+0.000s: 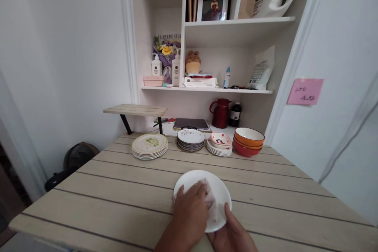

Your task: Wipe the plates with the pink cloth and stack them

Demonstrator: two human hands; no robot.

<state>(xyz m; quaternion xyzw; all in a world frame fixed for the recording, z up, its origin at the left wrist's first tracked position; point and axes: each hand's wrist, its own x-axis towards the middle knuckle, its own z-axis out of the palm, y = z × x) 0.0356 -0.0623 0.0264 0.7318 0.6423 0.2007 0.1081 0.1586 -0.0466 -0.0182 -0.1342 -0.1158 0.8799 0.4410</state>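
Observation:
A plain white plate point(223, 193) is held near the front of the wooden table, tilted slightly. My left hand point(191, 209) lies over its middle, fingers bent and pressing a crumpled, thin white cloth point(212, 209) against the surface. Part of that cloth is hidden under the fingers. At the lower right of the plate, my right hand point(233, 230) grips the rim, thumb at the edge and the other fingers partly hidden underneath.
Along the back of the table point(118, 177) stand cream plates point(150, 144), dark-rimmed plates point(190, 137), small plates point(219, 150) under a strawberry-patterned bowl point(221, 140), and orange and red bowls point(248, 138). Behind are a red jug point(220, 113), a dark bottle point(235, 114) and a raised stand point(136, 109).

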